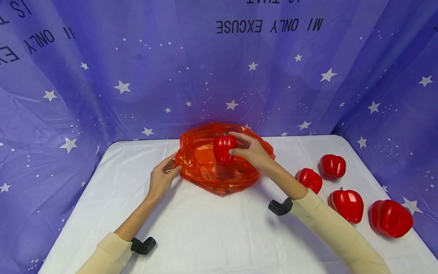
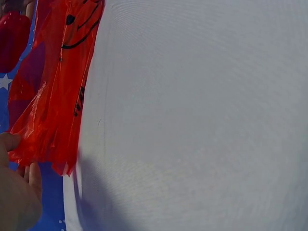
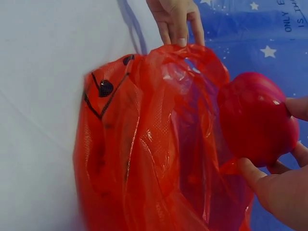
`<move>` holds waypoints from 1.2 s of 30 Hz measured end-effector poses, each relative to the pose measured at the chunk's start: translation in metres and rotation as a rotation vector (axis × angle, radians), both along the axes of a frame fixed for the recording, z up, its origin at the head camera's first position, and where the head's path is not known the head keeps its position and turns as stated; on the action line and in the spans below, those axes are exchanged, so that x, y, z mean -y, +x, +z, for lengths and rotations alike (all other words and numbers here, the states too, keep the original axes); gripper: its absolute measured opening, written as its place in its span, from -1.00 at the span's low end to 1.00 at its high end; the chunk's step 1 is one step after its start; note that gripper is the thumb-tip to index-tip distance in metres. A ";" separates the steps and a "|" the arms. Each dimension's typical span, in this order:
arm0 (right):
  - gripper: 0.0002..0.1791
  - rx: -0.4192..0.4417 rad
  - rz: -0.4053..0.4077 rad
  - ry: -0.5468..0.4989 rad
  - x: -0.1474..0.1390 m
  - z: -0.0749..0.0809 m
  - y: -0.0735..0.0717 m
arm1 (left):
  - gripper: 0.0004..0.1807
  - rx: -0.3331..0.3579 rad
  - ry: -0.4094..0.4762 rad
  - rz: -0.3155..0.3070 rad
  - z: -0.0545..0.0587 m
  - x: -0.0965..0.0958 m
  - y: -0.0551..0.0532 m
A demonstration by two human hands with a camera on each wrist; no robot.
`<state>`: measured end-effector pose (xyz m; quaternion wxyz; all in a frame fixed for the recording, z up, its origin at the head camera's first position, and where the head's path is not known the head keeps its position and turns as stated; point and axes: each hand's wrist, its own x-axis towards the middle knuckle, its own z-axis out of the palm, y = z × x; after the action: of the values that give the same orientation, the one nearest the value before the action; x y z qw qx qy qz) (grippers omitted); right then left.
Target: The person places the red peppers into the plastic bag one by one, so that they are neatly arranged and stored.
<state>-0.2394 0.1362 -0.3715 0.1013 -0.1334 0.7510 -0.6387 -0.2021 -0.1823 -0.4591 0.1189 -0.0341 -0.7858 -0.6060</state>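
Observation:
A red plastic bag (image 1: 205,177) with black printed marks stands on the white table, its mouth spread wide. My left hand (image 1: 161,179) pinches the bag's left rim between thumb and fingers; the left wrist view shows the same hand (image 2: 19,192) at the bag's edge. Over the mouth, my right hand (image 1: 253,152) grips a red bell pepper (image 1: 223,149) with a green stem. In the right wrist view the pepper (image 3: 257,120) is held by thumb and fingertips beside the bag's rim. The bag's bottom is partly hidden behind the pepper.
Several more red bell peppers lie on the right side of the white table (image 1: 205,236), one of them (image 1: 346,205) close to my right forearm and another (image 1: 391,219) near the table's right edge. A purple curtain (image 1: 205,87) with white stars hangs behind and at both sides.

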 end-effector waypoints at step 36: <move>-0.34 0.133 -0.024 0.071 0.089 -0.047 -0.064 | -0.46 0.002 0.000 -0.005 -0.003 -0.002 -0.002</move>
<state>-0.3037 0.0469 -0.4184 0.1478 -0.0780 0.7664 -0.6203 -0.2043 -0.1804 -0.4625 0.1167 -0.0353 -0.7858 -0.6063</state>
